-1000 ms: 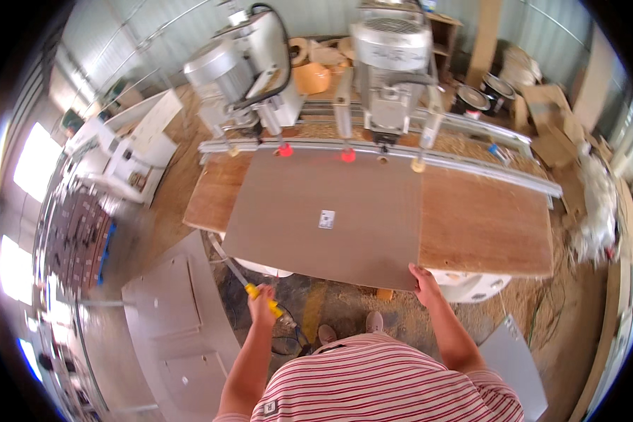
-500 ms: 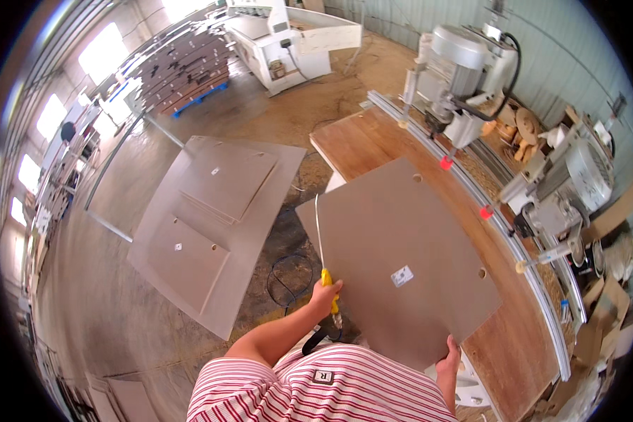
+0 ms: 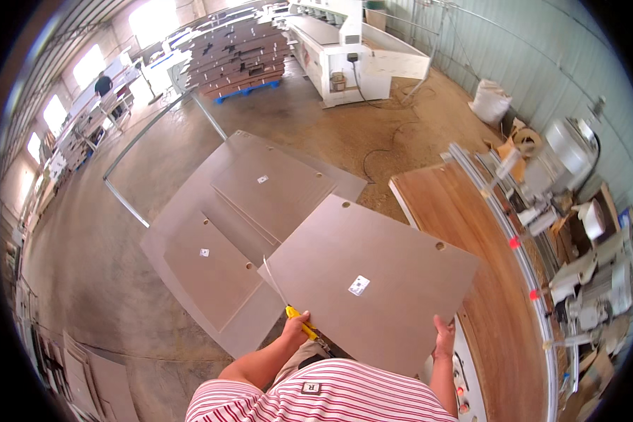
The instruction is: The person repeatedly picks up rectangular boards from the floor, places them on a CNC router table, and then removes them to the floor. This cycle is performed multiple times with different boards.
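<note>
My left hand (image 3: 295, 328) is closed around a yellow air blow gun (image 3: 299, 318) with a long thin nozzle, and it also meets the left edge of a brown-grey board (image 3: 394, 281). On the board's opposite edge, my right hand (image 3: 443, 339) grips with the thumb on top. The board carries a white label and two round holes along its far edge. Its left corner overlaps, in view, a large sheet (image 3: 183, 211) bearing a stack of similar boards (image 3: 281, 190) and another labelled board (image 3: 207, 274). Whether they touch, I cannot tell.
To the right runs a wooden worktable (image 3: 496, 316) with a metal rail and drilling machine heads (image 3: 559, 158). A white machine (image 3: 344, 63) and a pallet of stacked panels (image 3: 235, 56) stand at the back. A metal frame (image 3: 123, 155) extends left. A distant person (image 3: 103, 86) is there.
The board has moved left, off its place over the wooden table, toward the stacked boards. My view has swung toward the right machine's far end and the back. Both hands keep their hold.
</note>
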Demonstrator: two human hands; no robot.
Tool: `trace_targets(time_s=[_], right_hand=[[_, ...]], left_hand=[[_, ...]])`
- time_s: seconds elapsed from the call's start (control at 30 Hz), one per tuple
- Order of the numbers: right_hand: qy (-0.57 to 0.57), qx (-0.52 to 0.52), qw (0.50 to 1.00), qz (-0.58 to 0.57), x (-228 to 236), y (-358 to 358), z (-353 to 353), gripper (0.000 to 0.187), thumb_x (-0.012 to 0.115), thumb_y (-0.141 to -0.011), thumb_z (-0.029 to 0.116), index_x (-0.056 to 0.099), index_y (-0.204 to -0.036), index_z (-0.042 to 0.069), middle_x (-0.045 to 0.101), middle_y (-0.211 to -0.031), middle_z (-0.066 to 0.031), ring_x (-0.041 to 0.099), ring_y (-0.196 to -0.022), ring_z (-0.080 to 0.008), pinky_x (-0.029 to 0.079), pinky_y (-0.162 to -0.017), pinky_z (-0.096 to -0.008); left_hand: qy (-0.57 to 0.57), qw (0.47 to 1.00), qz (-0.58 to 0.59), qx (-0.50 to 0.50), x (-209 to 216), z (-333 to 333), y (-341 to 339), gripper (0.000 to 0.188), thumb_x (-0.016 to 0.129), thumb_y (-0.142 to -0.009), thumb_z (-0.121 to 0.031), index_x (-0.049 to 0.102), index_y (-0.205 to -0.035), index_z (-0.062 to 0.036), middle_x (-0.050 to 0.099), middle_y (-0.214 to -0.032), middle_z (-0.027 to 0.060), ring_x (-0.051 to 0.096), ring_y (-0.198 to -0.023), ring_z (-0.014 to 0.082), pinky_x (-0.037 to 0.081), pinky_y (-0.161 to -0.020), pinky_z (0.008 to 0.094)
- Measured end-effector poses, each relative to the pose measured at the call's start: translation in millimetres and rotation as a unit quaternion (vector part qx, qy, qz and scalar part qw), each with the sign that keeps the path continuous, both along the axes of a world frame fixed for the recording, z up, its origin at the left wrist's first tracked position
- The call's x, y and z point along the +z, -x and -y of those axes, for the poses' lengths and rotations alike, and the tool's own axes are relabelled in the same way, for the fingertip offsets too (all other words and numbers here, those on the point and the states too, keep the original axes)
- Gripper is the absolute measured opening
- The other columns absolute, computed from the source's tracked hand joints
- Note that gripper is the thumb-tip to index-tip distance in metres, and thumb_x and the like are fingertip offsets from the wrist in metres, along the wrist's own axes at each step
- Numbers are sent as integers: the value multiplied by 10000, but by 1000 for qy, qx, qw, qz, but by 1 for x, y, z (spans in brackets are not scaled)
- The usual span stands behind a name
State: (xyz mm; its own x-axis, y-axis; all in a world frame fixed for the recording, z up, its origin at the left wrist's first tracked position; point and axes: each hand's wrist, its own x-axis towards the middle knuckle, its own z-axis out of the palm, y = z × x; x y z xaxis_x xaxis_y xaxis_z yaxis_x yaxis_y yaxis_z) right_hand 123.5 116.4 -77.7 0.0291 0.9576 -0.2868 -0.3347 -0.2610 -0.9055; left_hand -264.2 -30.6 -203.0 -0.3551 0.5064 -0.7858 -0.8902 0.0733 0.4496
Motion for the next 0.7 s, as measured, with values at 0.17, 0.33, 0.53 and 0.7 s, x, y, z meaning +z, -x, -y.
trace_targets(time_s=[0.17,0.33,0.53,0.7], right_hand=[[-5,60,998,9,-15,163,-65,546,663,-877,56,454,-1380,33,604,-1239,-91,601,-1103,-244,486,-976,-394],[-30,75,993,81,-51,286,-94,419,643,-900,76,508,-1291,10,616,-1162,-94,612,-982,-196,526,-840,-366],[123,274,952,60,-44,402,-181,173,639,-924,144,557,-1028,33,626,-963,-49,596,-749,-142,479,-591,-303],[107,298,949,17,-58,487,-224,271,620,-933,106,490,-1127,-31,609,-1080,-125,633,-973,-204,558,-822,-378]], left_hand=[[34,997,19,71,-50,-39,119,167,609,-964,-95,561,-1098,-8,625,-940,111,647,-870,293,563,-776,479],[35,998,-44,1,-23,-68,166,126,618,-940,-71,559,-1038,-16,616,-866,78,632,-769,230,558,-712,418],[-4,982,-162,-94,72,-86,158,194,694,-901,-122,539,-1000,-60,572,-823,29,546,-706,148,461,-630,296],[11,967,-248,-59,55,-134,234,165,696,-901,-140,547,-866,-76,564,-730,14,527,-628,138,444,-584,314]])
